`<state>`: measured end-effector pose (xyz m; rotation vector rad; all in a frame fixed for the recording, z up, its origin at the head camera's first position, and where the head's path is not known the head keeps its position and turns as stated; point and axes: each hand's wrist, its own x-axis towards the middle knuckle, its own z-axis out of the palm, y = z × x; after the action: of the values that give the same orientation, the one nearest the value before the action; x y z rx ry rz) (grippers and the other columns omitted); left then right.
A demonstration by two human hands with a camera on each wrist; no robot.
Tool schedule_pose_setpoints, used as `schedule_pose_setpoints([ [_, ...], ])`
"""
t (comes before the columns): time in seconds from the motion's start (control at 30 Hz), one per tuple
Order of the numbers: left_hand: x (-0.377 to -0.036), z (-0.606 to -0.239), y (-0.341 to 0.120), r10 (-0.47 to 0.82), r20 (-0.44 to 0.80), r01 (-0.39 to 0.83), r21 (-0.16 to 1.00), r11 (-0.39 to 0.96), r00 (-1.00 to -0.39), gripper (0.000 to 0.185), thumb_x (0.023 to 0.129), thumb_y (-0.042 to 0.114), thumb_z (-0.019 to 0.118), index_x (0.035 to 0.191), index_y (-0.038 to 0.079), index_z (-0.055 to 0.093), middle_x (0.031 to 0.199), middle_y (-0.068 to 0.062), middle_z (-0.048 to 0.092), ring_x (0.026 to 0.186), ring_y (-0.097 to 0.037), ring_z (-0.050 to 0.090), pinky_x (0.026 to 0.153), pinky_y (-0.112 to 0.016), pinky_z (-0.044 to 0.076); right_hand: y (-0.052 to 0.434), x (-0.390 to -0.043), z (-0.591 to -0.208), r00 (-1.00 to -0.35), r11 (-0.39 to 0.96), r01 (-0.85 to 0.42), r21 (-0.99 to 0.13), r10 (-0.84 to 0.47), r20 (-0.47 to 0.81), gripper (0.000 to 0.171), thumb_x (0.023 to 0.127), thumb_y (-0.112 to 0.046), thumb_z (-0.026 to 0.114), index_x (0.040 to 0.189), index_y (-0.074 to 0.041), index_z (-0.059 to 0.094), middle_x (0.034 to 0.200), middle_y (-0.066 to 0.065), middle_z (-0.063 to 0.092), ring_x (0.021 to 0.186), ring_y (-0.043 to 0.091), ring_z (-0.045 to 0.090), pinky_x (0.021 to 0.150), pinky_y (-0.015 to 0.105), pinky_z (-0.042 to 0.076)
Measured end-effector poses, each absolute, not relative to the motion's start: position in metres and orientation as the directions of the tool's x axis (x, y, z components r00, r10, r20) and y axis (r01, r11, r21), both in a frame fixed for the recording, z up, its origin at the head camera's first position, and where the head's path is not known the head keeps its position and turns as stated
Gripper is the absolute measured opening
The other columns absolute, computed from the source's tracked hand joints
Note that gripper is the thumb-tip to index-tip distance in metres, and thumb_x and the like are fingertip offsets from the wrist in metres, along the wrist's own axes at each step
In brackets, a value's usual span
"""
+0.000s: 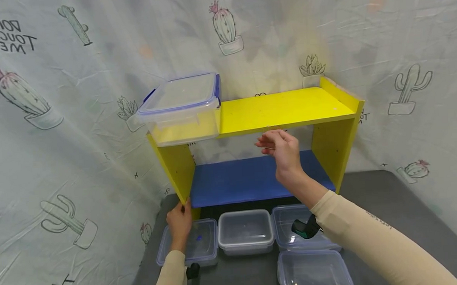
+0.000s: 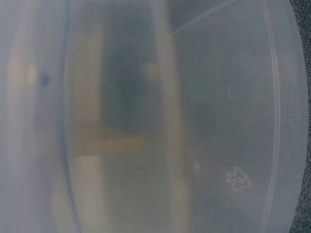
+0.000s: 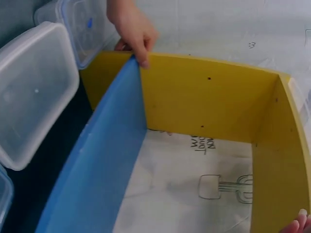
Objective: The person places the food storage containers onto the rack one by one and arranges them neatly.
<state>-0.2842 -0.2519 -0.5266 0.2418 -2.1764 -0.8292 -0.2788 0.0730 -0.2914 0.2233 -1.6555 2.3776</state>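
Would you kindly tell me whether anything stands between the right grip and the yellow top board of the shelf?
Nothing visible does. In the head view, the right grip is near the front of the yellow top board; the lidded container sits at its left end, out of that path. Contact itself is unclear.

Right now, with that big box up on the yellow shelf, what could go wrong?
The large container sits on the top board, at its left end, with the right hand clear of it. If the left hand, gripping the left side panel, tilts it, the large container might slide off. It could then land on that hand or the lidded container below.
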Motion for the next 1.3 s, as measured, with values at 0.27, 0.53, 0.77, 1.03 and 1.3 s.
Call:
schedule_pose_setpoints([
  [0.27, -0.285, -0.528, -0.251, -0.414, 0.614, 0.103, 0.631, 0.769, -0.672, 0.039, 0.094, 0.030, 0.062, 0.062, 0.011, 0.053, 0.052, -0.003, 0.048, 0.047, -0.017, 0.037, 0.048, -0.031, 0.029, 0.085, -0.281, -0.310, -0.964, -0.341, -0.261, -0.903, 0.147, 0.223, 0.018, 0.098, -0.012, 0.053, 0.085, -0.005, 0.063, 0.073, -0.003, 0.069, 0.074, 0.014, 0.067, 0.068, 0.026, 0.051],
  [0.53, -0.283, -0.524, -0.257, -0.417, 0.600, 0.079, 0.628, 0.774, -0.683, 0.035, 0.094, 0.029, 0.063, 0.064, 0.011, 0.056, 0.053, -0.004, 0.051, 0.048, -0.018, 0.040, 0.049, -0.032, 0.031, 0.102, -0.289, -0.338, -0.995, -0.193, -0.049, -0.980, 0.092, 0.031, 0.016, 0.097, -0.016, 0.053, 0.091, -0.005, 0.062, 0.075, -0.007, 0.067, 0.078, 0.011, 0.067, 0.075, 0.028, 0.049],
  [0.77, -0.283, -0.525, -0.254, -0.422, 0.567, 0.068, 0.649, 0.758, -0.708, 0.035, 0.096, 0.032, 0.060, 0.066, 0.012, 0.058, 0.055, -0.004, 0.053, 0.048, -0.017, 0.041, 0.049, -0.030, 0.031, 0.131, -0.297, -0.373, -0.988, 0.110, 0.133, -0.985, -0.064, -0.141, 0.030, 0.099, -0.022, 0.050, 0.117, -0.001, 0.059, 0.098, -0.002, 0.070, 0.087, 0.008, 0.065, 0.089, 0.034, 0.050],
  [1.03, -0.283, -0.526, -0.254, -0.426, 0.573, 0.068, 0.648, 0.759, -0.700, 0.035, 0.094, 0.029, 0.062, 0.064, 0.012, 0.056, 0.054, -0.004, 0.052, 0.049, -0.018, 0.040, 0.049, -0.031, 0.030, 0.155, -0.297, -0.402, -0.967, 0.282, 0.172, -0.944, -0.137, -0.217, 0.040, 0.099, -0.022, 0.048, 0.129, 0.004, 0.053, 0.120, 0.014, 0.066, 0.108, 0.022, 0.064, 0.095, 0.042, 0.047],
  [1.3, -0.282, -0.526, -0.253, -0.415, 0.579, 0.074, 0.639, 0.766, -0.702, 0.038, 0.095, 0.030, 0.062, 0.062, 0.010, 0.056, 0.054, -0.005, 0.052, 0.048, -0.019, 0.041, 0.050, -0.032, 0.031, 0.181, -0.291, -0.428, -0.942, 0.439, 0.159, -0.884, -0.200, -0.269, 0.038, 0.098, -0.019, 0.050, 0.128, 0.004, 0.056, 0.123, 0.020, 0.064, 0.106, 0.029, 0.063, 0.087, 0.041, 0.050],
])
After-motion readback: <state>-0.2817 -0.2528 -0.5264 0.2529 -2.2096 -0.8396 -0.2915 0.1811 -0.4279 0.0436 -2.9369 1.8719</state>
